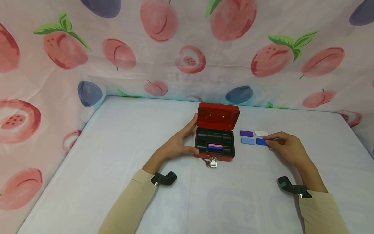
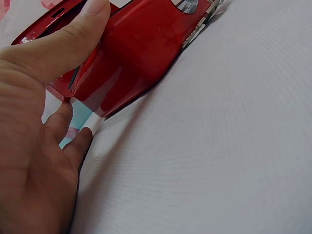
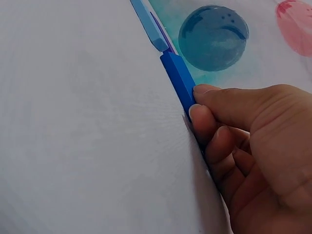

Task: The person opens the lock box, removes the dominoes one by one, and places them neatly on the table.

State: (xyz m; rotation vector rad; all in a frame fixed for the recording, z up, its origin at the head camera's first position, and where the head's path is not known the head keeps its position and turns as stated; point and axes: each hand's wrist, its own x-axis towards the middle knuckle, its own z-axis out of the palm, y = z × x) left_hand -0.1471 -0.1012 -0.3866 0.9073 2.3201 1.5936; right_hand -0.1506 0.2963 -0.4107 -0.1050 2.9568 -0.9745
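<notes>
A small red cash box [image 1: 230, 158] with a black compartment tray [image 1: 201, 137] stands with its lid [image 1: 217, 117] raised. My left hand [image 1: 176, 144] is spread along its left side, the thumb at the front left corner and the fingertips up by the lid. In the left wrist view the thumb lies over the box's red wall [image 2: 131, 58]. To the right of the box, my right hand [image 1: 287, 148] pinches the end of a dark blue block [image 3: 178, 75] between thumb and index finger. A pink block [image 1: 215, 145] and a blue block [image 1: 215, 148] sit in a front compartment.
Beside the dark blue block lie a light blue block [image 1: 247, 141], a purple block [image 1: 246, 133] and a white block [image 1: 261, 133]. Keys [image 1: 213, 162] hang from the lock at the box's front. A fruit-print cloth [image 1: 163, 74] rises behind the white table [image 1: 131, 130].
</notes>
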